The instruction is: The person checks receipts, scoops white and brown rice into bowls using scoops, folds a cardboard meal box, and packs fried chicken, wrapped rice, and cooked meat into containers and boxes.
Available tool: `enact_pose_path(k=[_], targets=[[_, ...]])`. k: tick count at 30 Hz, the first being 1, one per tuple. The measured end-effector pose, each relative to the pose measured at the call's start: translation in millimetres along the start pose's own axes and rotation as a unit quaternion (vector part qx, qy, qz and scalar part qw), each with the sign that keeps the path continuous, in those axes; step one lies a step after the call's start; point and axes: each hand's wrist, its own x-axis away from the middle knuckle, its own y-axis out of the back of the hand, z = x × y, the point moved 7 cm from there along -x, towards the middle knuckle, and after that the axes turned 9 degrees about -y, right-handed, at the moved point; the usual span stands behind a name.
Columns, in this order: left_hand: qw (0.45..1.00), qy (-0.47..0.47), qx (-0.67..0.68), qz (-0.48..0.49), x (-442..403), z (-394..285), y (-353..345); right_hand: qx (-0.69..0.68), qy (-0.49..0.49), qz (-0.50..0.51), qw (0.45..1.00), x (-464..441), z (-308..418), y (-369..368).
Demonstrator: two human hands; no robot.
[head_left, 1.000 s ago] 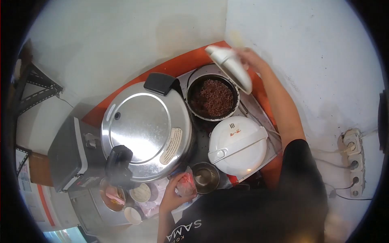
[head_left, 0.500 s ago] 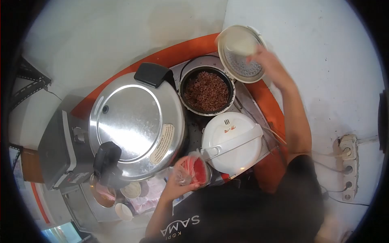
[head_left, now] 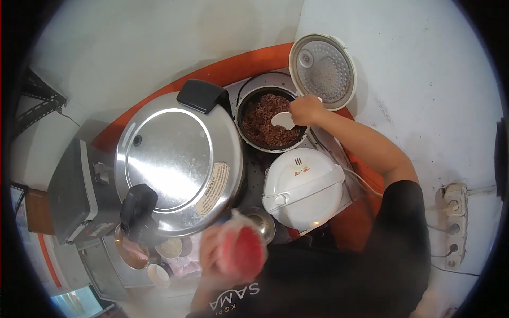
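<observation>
In the head view, the right hand [head_left: 307, 110] is clamped around the handle of a white rice paddle [head_left: 283, 121], its fingers closed together in a fist at the right-hand edge of an uncovered rice cooker [head_left: 249, 142]. The paddle's long axis runs slantwise: the blade points down and to the left, over the cooked reddish-brown rice [head_left: 260, 129], while a short pale end of the handle sticks out beyond the fist at upper right. The rice lies directly to the left of this hand, inside the dark inner pot. The blade is at the rice, though how deep it sits cannot be told. The cooker's lid [head_left: 326, 74] stands raised behind, its pitted inner face showing.

The left hand [head_left: 209, 249] is blurred, but it grips a red container [head_left: 243, 254] with clear plastic about it, low in the view near the shirt. It is well apart from the rice, so the right hand is by far the nearer one. Between the container and the rice stand a white closed rice cooker [head_left: 307, 185] and, to the left, a large steel-lidded cooker [head_left: 172, 164], on an orange-edged bench [head_left: 249, 61].
</observation>
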Motion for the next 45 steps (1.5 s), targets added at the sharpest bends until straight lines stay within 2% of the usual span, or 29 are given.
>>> enact_pose_path(k=[4, 7, 10, 13, 16, 19, 22, 25, 31, 34, 40, 45], targets=[[0.995, 0.013, 0.041, -0.089, 16, -5, 28, -0.011, 0.053, 0.010, 0.998, -14, 11, -18], [0.990, 0.020, 0.057, -0.129, 20, -4, 36, -0.044, 0.038, 0.034, 0.998, -24, 12, -26], [0.986, 0.025, 0.065, -0.150, 22, -2, 39, -0.059, 0.034, 0.124, 0.990, -46, 10, -43], [0.984, 0.029, 0.071, -0.164, 23, 2, 42, -0.075, 0.032, 0.286, 0.955, -55, 7, -64], [0.981, 0.033, 0.076, -0.173, 23, 7, 44, -0.139, -0.023, 0.290, 0.947, -55, 2, -69], [0.980, 0.037, 0.083, -0.179, 21, 10, 46, -0.099, 0.070, 0.137, 0.983, -39, 13, -40], [0.978, 0.042, 0.091, -0.183, 20, 15, 46, -0.121, 0.101, 0.094, 0.983, -27, 15, -31], [0.977, 0.043, 0.099, -0.183, 17, 18, 44, -0.158, 0.091, 0.114, 0.977, -28, 13, -37], [0.976, 0.047, 0.106, -0.182, 13, 18, 39, -0.146, 0.075, 0.227, 0.960, -47, 26, -59], [0.975, 0.049, 0.114, -0.185, 14, 19, 38, -0.134, 0.125, 0.115, 0.976, -44, 30, -49], [0.974, 0.051, 0.127, -0.182, 12, 22, 34, -0.128, 0.148, 0.095, 0.976, -32, 34, -36], [0.974, 0.054, 0.133, -0.174, 7, 25, 29, -0.168, 0.119, 0.121, 0.971, -40, 32, -45]])
